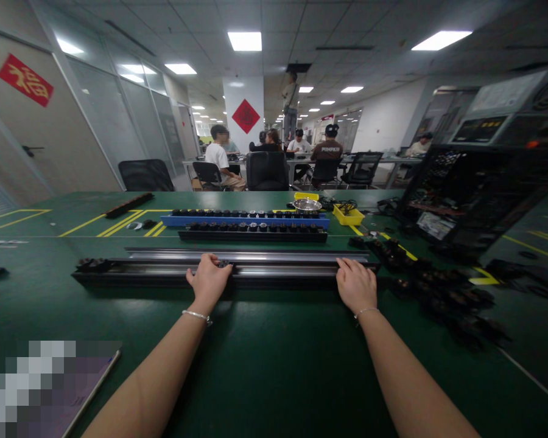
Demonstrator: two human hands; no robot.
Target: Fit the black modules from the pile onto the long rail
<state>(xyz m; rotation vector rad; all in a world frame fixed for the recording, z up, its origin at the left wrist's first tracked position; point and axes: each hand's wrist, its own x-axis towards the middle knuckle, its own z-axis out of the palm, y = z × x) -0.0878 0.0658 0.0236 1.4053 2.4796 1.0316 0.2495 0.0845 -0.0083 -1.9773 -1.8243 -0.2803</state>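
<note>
A long black rail [283, 269] with a shiny metal inner strip lies crosswise on the green table in front of me. My left hand [210, 281] is closed over a small black part [224, 265] that sits in the rail's channel left of the middle. Near the rail's right end, my right hand [357, 283] grips the rail with its fingers curled over the top; its thumb is hidden. Several small black parts [94, 264] sit at the rail's left end. Just behind lies another thin metal strip [164, 251].
Farther back are a blue rail [168, 221] and a black rail [256, 236] carrying rows of black parts. A metal dish [307, 205] and a yellow tray [349, 216] stand behind. Loose black parts [442, 292] and an open computer case [466, 188] occupy the right.
</note>
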